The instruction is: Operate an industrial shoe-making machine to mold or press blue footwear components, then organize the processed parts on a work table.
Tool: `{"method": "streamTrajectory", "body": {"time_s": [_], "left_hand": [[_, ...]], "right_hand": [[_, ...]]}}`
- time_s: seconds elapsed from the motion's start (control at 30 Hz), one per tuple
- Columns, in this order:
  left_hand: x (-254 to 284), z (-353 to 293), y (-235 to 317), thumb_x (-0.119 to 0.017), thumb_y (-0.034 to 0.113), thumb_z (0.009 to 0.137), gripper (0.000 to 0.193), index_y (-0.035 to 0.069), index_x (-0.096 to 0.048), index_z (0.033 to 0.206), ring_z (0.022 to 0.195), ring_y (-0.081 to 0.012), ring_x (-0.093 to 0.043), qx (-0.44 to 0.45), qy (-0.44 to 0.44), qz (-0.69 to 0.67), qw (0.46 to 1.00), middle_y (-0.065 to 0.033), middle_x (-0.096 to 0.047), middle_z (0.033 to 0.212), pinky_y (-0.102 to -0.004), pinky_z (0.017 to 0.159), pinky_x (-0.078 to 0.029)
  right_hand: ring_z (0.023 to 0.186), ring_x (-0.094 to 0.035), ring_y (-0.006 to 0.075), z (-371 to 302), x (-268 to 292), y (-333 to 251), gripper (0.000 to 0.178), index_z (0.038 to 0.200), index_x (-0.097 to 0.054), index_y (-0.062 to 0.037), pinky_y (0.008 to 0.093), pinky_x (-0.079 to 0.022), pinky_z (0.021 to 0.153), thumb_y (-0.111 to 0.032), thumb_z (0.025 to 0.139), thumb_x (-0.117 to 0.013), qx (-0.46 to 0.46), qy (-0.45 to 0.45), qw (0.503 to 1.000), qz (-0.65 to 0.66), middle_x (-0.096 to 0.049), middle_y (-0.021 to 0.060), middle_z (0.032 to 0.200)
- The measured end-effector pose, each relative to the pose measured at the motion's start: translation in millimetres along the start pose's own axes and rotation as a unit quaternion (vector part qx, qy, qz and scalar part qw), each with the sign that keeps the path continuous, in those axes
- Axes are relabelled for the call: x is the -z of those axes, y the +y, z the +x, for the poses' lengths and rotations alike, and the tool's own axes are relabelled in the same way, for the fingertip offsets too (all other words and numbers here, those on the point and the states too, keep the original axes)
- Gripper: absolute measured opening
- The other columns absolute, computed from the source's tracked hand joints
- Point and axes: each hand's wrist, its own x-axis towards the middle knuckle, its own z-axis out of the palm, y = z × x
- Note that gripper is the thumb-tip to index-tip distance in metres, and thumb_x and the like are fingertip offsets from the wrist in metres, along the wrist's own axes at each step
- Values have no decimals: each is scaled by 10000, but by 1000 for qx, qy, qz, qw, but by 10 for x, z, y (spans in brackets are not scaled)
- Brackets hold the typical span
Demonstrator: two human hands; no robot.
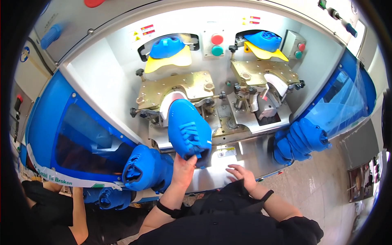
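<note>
A blue lace-up shoe upper (185,126) is in my left hand (184,169), gripped at its heel end. Its toe points away from me and reaches the curved white pad of the left metal clamp fixture (177,83); whether they touch, I cannot tell. My right hand (241,176) hovers over the steel front ledge (218,167) with its fingers apart and nothing in them. The right clamp fixture (265,73) has a pale curved pad and no shoe in it. Behind the fixtures, two more blue uppers (166,47) sit over yellow sheets (168,61).
Stacked blue uppers (141,168) stand left of the ledge, and another stack (302,141) to its right. Blue windowed side panels (87,139) flank the machine. A control box (217,44) with red and green buttons is between the stations. A co-worker's arm (79,212) shows at lower left.
</note>
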Motion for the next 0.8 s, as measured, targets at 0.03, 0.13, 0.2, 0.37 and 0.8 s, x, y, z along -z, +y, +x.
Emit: {"method": "streamTrajectory", "body": {"time_s": [0.03,0.13,0.2,0.37,0.8], "left_hand": [[-7,-30,-62,-799,92,781,692,75,-413,1356,1226,-214,-512,18,-14,2,1000,-54,-514,1332,-396,1030,-431],[-224,-94,-229,-723,4,827,596,65,-423,1338,1196,-194,-529,39,-85,56,994,-56,-541,1272,-365,1022,-441],[-372,-104,-381,-681,-37,846,595,46,-387,1357,1226,-189,-499,62,-122,53,989,-66,-519,1294,-370,1040,-417],[-1013,-214,-464,-598,50,921,581,48,-296,1417,1291,-213,-446,90,-316,-15,944,-103,-442,1381,-389,1096,-334],[-1540,-92,-981,-603,33,917,207,34,-544,1115,1205,-193,-510,158,-371,171,899,-113,-542,1253,-354,1020,-410]], "right_hand": [[840,-663,239,113,213,-133,352,1111,-630,-119,329,-556,651,-97,775,-735,50,96,994,-34,-629,59,1089],[832,-657,231,210,661,-291,448,1150,-621,-98,320,-543,651,-160,739,-788,123,193,973,-39,-637,65,1088],[805,-655,243,308,908,-540,508,1118,-632,-91,339,-542,656,-196,667,-842,122,160,978,-54,-641,85,1060],[857,-633,340,30,1089,-423,398,1015,-603,-54,406,-521,700,-124,693,-827,8,281,960,5,-623,165,1012],[705,-548,225,-697,3262,398,388,957,-525,-49,321,-447,626,-238,757,-799,-255,348,881,-195,-520,74,876]]}}
